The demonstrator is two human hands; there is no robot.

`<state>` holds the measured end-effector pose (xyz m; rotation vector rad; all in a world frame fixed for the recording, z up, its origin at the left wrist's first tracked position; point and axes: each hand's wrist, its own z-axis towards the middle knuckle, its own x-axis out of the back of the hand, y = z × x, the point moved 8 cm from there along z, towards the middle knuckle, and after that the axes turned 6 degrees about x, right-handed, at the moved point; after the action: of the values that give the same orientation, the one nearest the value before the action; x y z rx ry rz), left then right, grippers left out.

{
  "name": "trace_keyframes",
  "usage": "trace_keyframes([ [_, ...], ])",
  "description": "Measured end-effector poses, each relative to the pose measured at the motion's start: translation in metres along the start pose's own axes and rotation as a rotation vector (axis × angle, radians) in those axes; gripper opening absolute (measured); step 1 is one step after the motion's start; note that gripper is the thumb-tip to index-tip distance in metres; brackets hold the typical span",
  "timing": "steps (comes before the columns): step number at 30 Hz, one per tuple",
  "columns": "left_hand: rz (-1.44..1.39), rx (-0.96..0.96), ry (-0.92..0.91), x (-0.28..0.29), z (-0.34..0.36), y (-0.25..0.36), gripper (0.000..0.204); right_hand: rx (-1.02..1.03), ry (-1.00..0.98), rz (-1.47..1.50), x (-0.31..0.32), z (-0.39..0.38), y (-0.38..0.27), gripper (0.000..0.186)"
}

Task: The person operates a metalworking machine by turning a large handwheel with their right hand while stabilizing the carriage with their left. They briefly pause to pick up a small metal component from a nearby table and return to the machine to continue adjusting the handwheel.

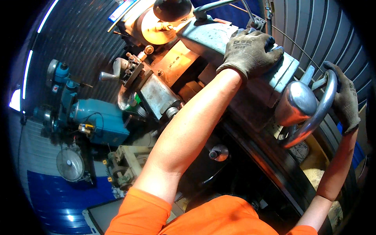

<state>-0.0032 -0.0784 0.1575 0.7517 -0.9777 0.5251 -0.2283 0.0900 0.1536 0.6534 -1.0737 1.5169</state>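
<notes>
I am at a metal lathe. My left hand [250, 53], in a grey-brown work glove, lies over the top of the pale blue-green tailstock [207, 37], its fingers bent over the far edge and their tips hidden. At the right, my gloved right hand [346, 98] is closed round the rim of the shiny handwheel [322, 111]. A rounded metal hub [295, 102] sits inside that wheel. Beyond the tailstock's far left end, the chuck [156, 29] glows in warm lamplight. The tool post [131, 72] and its carriage [174, 62] stand left of my left forearm.
A curved lamp or coolant arm [217, 5] rises behind the tailstock. Dark bed rails [266, 160] run below the handwheel. Farther left are a teal machine [100, 117], a round fan [70, 163] and a blue panel [66, 199]. Corrugated wall [325, 27] closes the right side.
</notes>
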Motion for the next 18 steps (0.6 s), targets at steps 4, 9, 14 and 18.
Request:
trace_keyframes([
  [4, 0.037, -0.011, 0.001, 0.000, 0.001, 0.000, 0.063, -0.022, -0.027, 0.123, -0.003, 0.002, 0.001, 0.055],
  [9, 0.058, -0.017, 0.017, 0.001, 0.000, 0.001, 0.063, -0.038, -0.046, 0.085, -0.003, 0.004, 0.000, 0.053],
  [14, 0.012, 0.011, -0.013, 0.002, -0.001, 0.001, 0.053, 0.003, -0.030, 0.033, -0.005, 0.003, 0.001, 0.054],
  [18, 0.025, -0.012, 0.017, 0.002, 0.000, 0.002, 0.053, -0.013, -0.022, 0.091, -0.010, 0.006, 0.008, 0.057],
])
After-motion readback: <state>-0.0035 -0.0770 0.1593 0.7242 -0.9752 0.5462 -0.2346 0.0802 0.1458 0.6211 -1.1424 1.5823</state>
